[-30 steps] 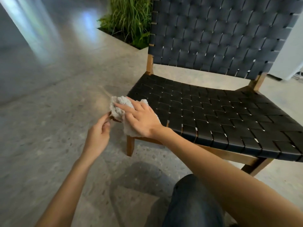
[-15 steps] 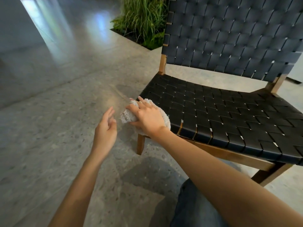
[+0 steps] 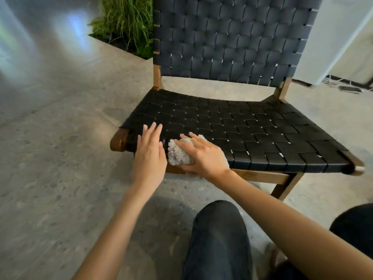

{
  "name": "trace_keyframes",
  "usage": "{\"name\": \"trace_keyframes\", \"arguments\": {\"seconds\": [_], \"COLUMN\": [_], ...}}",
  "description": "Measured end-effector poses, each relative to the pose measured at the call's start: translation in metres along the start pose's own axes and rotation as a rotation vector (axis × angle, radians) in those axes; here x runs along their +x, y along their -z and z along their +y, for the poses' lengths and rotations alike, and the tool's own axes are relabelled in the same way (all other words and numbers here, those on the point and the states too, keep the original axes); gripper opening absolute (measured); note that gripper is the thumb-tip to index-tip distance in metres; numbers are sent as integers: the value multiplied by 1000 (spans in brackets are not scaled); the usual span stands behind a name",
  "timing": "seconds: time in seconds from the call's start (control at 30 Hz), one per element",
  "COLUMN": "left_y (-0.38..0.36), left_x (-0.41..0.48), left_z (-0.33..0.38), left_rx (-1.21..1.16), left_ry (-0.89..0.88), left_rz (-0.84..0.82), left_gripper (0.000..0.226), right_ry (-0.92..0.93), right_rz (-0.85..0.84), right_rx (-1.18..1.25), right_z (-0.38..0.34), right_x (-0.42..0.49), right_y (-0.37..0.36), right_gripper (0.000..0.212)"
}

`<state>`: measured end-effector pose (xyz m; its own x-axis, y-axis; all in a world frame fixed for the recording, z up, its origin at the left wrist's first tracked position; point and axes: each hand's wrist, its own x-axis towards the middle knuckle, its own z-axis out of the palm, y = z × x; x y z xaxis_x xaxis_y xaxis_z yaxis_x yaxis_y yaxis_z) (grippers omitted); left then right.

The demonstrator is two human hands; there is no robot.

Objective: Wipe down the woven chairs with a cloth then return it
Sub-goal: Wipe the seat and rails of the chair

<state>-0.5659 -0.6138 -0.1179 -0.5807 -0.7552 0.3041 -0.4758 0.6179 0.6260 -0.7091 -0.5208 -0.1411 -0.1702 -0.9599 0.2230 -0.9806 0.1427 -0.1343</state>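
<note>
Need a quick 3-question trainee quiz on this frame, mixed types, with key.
1. True or false: the right hand grips the cloth on the woven chair seat.
2. The left hand is: A) gripping the cloth B) open, fingers straight C) out of view.
3. What grows behind the woven chair, at left?
Key: 1 true; 2 B; 3 grassy plant.

Fluffy pale cloth [image 3: 178, 153]; chair [image 3: 232, 126] of matt black woven straps on smooth wood; speckled stone floor [image 3: 56, 158].
</note>
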Motion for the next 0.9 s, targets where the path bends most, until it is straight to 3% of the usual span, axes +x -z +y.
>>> {"name": "trace_keyframes", "arguments": {"seconds": [0.43, 0.53, 0.67, 0.73, 0.83, 0.9], "left_y": [-135, -160, -187, -196, -203, -204], "left_x": [12, 13, 15, 15, 14, 14], "left_z": [141, 166, 188, 192, 191, 189], "left_rx": [-68, -31, -3, 57, 131, 135], "left_ry": [-234, -328, -451, -482, -480, -485], "left_rz": [-482, -557, -614, -620, -594, -585], "left_gripper": [49, 47, 45, 44, 47, 48], "right_ry": [-405, -510, -743, -925, -1132, -1195], "right_rz": [-26, -47, 367, 383, 391, 593], "right_rx": [-114, -168, -250, -255, -4, 158], "right_z": [168, 185, 184, 190, 203, 208], "right_x": [-174, -196, -219, -218, -201, -192], "right_y": [85, 100, 108, 106, 96, 92], "right_gripper": [62, 70, 65, 66, 58, 39]}}
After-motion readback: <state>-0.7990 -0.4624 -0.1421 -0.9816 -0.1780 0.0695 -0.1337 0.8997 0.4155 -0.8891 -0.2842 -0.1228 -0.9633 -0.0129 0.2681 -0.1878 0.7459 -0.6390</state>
